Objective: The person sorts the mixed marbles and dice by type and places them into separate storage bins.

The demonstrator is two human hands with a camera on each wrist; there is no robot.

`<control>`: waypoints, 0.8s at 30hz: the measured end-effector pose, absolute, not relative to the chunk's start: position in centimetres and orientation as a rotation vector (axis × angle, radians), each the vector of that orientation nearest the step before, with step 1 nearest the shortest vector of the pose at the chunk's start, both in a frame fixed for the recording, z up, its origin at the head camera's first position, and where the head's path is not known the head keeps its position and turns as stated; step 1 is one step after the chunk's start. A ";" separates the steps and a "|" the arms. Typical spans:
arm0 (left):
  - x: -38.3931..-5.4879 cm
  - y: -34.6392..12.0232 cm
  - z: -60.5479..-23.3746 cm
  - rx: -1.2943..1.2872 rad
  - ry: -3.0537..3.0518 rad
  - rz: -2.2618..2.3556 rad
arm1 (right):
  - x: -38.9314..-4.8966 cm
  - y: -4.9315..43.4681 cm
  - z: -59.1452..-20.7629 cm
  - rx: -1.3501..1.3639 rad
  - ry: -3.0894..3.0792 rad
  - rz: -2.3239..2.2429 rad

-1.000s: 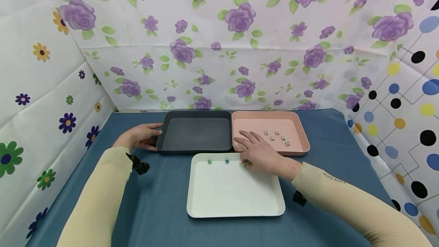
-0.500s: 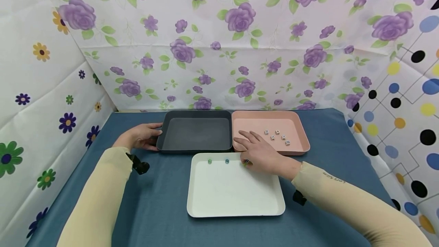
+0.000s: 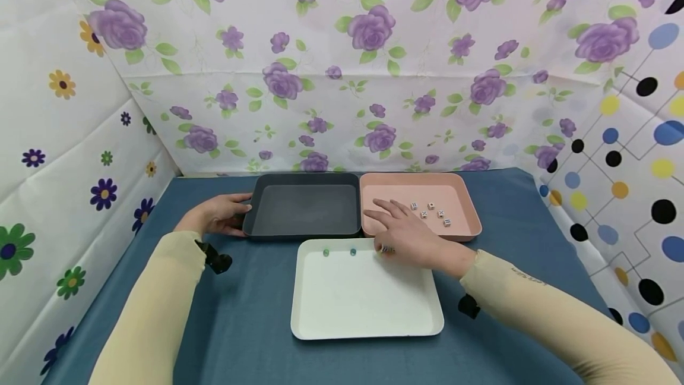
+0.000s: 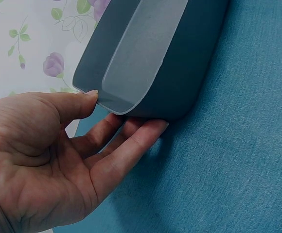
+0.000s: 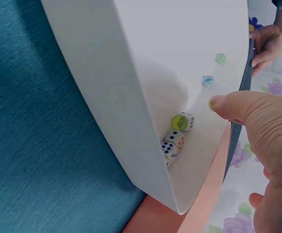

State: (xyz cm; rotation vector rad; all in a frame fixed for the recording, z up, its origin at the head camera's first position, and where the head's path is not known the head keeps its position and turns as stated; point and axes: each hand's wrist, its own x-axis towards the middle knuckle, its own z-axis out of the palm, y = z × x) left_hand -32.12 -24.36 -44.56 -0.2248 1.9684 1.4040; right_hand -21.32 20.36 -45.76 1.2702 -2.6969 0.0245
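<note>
My left hand [image 3: 221, 214] grips the left end of the dark grey tray [image 4: 180, 73]. Its thumb presses the rim, with the fingers against the outer wall. My right hand [image 3: 411, 242] reaches over the back right part of the white tray [image 3: 366, 308], some fingers spread above the pink tray's edge. Its thumb points at the tray, beside a short row of dice [image 5: 174, 138] and a yellow-green marble [image 5: 179, 122]. The index fingertip is hidden; I cannot tell whether thumb and index hold anything. A green marble [image 3: 326, 252] and a blue marble [image 3: 353, 252] lie further left.
The pink tray [image 3: 470, 224] stands at the back right against the dark one, with several white dice [image 3: 424, 214] in it. Blue cloth [image 3: 240, 325] covers the table. A flowered curtain [image 3: 331, 117] rises behind, with patterned cloth at both sides.
My right hand has shifted slightly, and the green bit seen by its fingertips earlier no longer shows in the head view. My left hand keeps its hold on the dark tray.
</note>
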 end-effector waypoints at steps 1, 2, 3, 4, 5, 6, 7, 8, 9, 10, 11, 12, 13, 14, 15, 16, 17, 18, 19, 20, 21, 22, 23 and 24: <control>-32.1 -24.4 -44.6 -0.226 1.967 1.405 | -21.3 20.4 -45.7 1.267 -2.699 0.030; -32.1 -24.4 -44.6 -0.228 1.968 1.405 | -21.3 20.4 -45.6 1.265 -2.703 0.044; -32.1 -24.4 -44.7 -0.230 1.968 1.407 | -21.3 20.5 -45.4 1.266 -2.707 0.059; -32.1 -24.4 -44.7 -0.230 1.969 1.407 | -21.3 20.5 -45.3 1.264 -2.713 0.073; -32.1 -24.4 -44.7 -0.231 1.971 1.406 | -21.2 20.5 -45.2 1.262 -2.716 0.087; -32.1 -24.4 -44.7 -0.234 1.971 1.408 | -21.2 20.6 -45.0 1.258 -2.720 0.107; -32.1 -24.3 -44.7 -0.235 1.970 1.408 | -21.3 20.6 -44.9 1.252 -2.719 0.123; -32.0 -24.3 -44.7 -0.230 1.973 1.407 | -21.3 20.7 -44.7 1.245 -2.717 0.142; -32.0 -24.3 -44.7 -0.227 1.975 1.408 | -21.4 20.7 -44.6 1.243 -2.708 0.152; -32.0 -24.3 -44.7 -0.223 1.976 1.408 | -21.5 20.8 -44.4 1.235 -2.699 0.159; -32.0 -24.3 -44.7 -0.222 1.976 1.410 | -21.6 20.8 -44.2 1.233 -2.691 0.172; -32.0 -24.3 -44.7 -0.220 1.976 1.412 | -21.7 20.9 -44.0 1.228 -2.689 0.178; -31.9 -24.3 -44.6 -0.215 1.978 1.412 | -21.8 20.9 -43.8 1.226 -2.680 0.184; -31.9 -24.3 -44.6 -0.215 1.978 1.412 | -21.9 21.0 -43.7 1.225 -2.672 0.190; -31.9 -24.3 -44.6 -0.213 1.978 1.412 | -22.0 21.0 -43.5 1.224 -2.664 0.196; -31.9 -24.3 -44.6 -0.216 1.977 1.413 | -22.1 21.0 -43.3 1.217 -2.661 0.204; -31.9 -24.3 -44.6 -0.216 1.977 1.413 | -22.2 21.1 -43.2 1.212 -2.660 0.212; -31.9 -24.3 -44.6 -0.217 1.977 1.413 | -22.3 21.1 -43.0 1.204 -2.654 0.216; -31.9 -24.3 -44.6 -0.217 1.977 1.413 | -22.4 21.1 -42.9 1.199 -2.648 0.224; -31.9 -24.3 -44.6 -0.218 1.977 1.415 | -22.5 21.1 -42.7 1.190 -2.649 0.229; -31.9 -24.3 -44.6 -0.217 1.977 1.417 | -22.5 21.0 -42.5 1.181 -2.652 0.238; -31.9 -24.3 -44.6 -0.221 1.976 1.420 | -22.6 21.0 -42.3 1.172 -2.654 0.240; -31.9 -24.3 -44.6 -0.217 1.976 1.421 | -22.7 21.0 -42.1 1.164 -2.660 0.243; -31.9 -24.3 -44.6 -0.218 1.975 1.422 | -22.8 20.9 -41.9 1.156 -2.664 0.245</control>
